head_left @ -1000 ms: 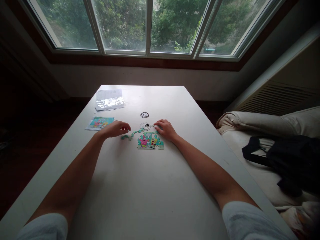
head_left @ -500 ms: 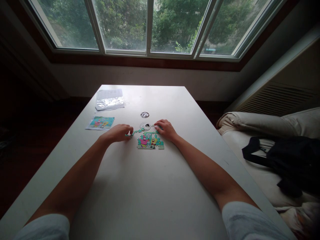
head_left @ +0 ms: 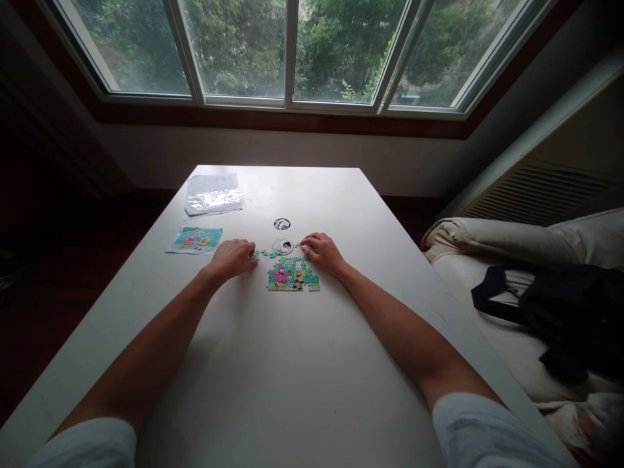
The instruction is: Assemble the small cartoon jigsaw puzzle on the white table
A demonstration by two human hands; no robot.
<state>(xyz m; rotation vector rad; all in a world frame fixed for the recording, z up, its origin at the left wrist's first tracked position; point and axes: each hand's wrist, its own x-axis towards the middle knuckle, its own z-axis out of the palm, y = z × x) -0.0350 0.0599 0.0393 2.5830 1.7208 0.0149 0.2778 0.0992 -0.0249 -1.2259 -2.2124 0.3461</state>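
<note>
A small, partly joined cartoon jigsaw puzzle lies on the white table. My left hand rests palm down just left of it, fingers curled over loose teal pieces beside its upper left corner. My right hand rests at the puzzle's upper right corner, fingertips bent onto the top edge pieces. What either hand pinches is too small to make out.
A picture card lies left of my left hand, and a clear plastic bag sits further back. Two round cable grommets are set in the table behind the puzzle. A couch with a dark bag stands at right.
My left hand slid right towards the puzzle, covering the loose teal pieces it had been beside. My right hand stayed put.
</note>
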